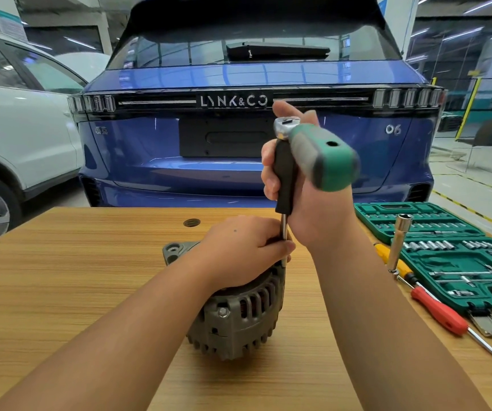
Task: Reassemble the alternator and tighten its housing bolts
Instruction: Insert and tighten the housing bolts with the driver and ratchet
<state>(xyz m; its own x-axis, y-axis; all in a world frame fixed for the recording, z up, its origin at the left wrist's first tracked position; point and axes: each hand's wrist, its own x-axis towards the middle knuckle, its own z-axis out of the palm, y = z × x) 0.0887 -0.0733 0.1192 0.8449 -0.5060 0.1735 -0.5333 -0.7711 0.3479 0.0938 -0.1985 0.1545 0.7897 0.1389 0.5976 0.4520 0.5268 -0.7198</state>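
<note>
Underneath everything runs a wooden table (60,292) with a pale striped grain and a small dark round insert set into it beyond the alternator (238,315). The alternator, a grey ribbed metal body with a hex bolt (223,312) showing on its near side, stands near the middle of the table. Behind the table, well beyond the alternator, a blue car (238,84) shows its rear end with a light bar and lettering, and a white car (16,114) stands to the left of it in a bright workshop hall.

To the right of the alternator an open green tool case (452,247) lies on the table, its moulded slots holding rows of small metal sockets, bits and extension bars. A long silver socket (399,241) leans upright at the case's near-left edge. Just beside it lie a yellow-handled screwdriver (387,256) and a red-handled screwdriver (440,312).

The left hand (244,250) rests on top of the alternator, its fingers curled round the thin metal shaft of the ratchet wrench (313,152). The right hand (304,197), above the alternator, grips the black sleeve under the wrench's head with curled fingers, thumb up behind the head.
</note>
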